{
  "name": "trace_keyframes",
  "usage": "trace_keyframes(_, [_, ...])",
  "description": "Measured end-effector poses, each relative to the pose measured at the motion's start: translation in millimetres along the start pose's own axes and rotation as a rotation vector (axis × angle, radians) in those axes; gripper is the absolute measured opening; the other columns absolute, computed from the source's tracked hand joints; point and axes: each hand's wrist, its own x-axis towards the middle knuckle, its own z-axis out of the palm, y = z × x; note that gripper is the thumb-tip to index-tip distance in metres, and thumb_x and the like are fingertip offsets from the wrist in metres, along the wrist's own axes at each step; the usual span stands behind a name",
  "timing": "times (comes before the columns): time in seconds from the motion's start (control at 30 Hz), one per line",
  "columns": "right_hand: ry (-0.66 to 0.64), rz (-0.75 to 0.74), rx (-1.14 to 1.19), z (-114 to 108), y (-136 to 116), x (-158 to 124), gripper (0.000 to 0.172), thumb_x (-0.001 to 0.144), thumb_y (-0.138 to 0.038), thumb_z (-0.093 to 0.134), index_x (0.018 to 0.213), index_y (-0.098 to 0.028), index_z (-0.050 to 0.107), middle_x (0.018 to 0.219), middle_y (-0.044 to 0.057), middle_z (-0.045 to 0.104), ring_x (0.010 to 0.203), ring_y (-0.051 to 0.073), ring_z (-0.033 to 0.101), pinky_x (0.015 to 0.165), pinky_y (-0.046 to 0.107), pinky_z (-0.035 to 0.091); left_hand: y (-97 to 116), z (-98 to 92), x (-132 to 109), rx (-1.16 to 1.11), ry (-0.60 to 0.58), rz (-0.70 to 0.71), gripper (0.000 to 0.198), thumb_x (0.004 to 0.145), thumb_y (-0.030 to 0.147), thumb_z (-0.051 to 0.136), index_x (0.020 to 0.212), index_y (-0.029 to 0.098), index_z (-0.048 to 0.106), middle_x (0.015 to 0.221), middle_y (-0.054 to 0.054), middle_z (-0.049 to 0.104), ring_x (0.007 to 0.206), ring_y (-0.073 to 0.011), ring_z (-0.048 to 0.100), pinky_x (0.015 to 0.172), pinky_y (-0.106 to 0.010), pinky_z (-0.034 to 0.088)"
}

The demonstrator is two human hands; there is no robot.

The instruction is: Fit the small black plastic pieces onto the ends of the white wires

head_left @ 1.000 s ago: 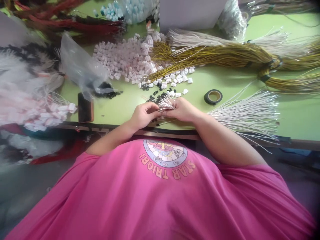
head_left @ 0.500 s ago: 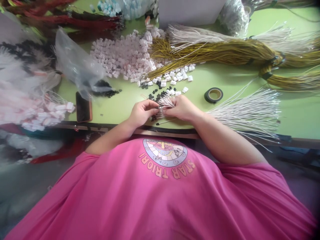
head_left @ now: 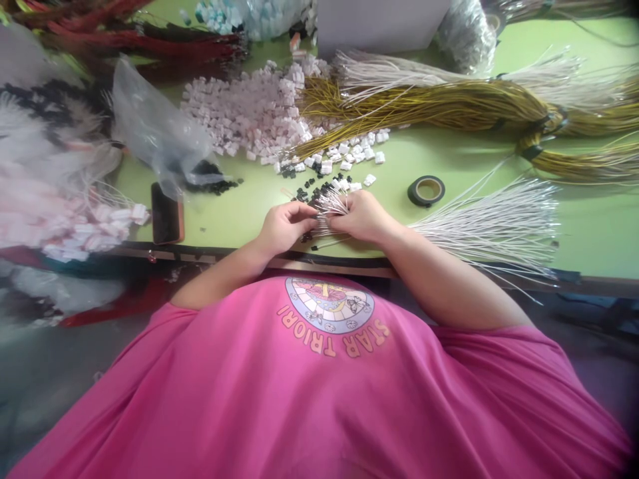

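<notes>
My right hand point(head_left: 367, 214) is closed round a bundle of thin white wires point(head_left: 479, 229). The wires' long ends fan out over the table to the right, under my forearm, and their short ends stick out leftward from my fingers. At those short ends, my left hand point(head_left: 289, 226) pinches with thumb and forefinger; what lies between its fingertips is too small to make out. Small black connectors point(head_left: 304, 194) lie scattered just beyond and below the wire tips. White connector housings point(head_left: 344, 183) are close behind my right hand.
A large pile of white housings point(head_left: 244, 110) spreads at the back, with yellow wire bundles point(head_left: 439, 106) to its right. A tape roll point(head_left: 426, 191) lies right of my hands. Left are a phone point(head_left: 167, 213), a plastic bag point(head_left: 154, 133) and white-connector wires point(head_left: 90, 226).
Both hands stay almost in place, with only a slight shift of the left fingers at the wire tips. The bundle remains in my right hand.
</notes>
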Motion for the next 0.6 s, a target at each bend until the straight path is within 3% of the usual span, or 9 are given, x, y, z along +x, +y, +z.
trace_keyframes(0.3, [0.030,-0.001,-0.059,1.8,3.7,0.6,0.016,0.061,-0.022,0.051,0.051,-0.017,0.040,0.049,-0.004,0.034,0.051,0.007,0.034,0.049,0.024,0.026,-1.2,0.9,0.7,0.071,0.012,0.030,0.023,0.066,0.034,0.072,0.081,0.016,0.069,0.079,-0.003,0.070,0.069,-0.0139,0.063,0.068,-0.027,0.051])
trace_keyframes(0.6, [0.015,0.013,-0.056,5.4,6.5,-0.4,0.013,0.063,-0.025,0.054,0.055,-0.014,0.050,0.053,-0.002,0.041,0.055,0.009,0.039,0.051,0.024,0.029,3.4,2.9,-1.9,0.197,-0.007,0.157,0.012,0.071,0.028,0.069,0.079,0.019,0.069,0.079,-0.002,0.068,0.072,-0.0141,0.061,0.071,-0.028,0.048])
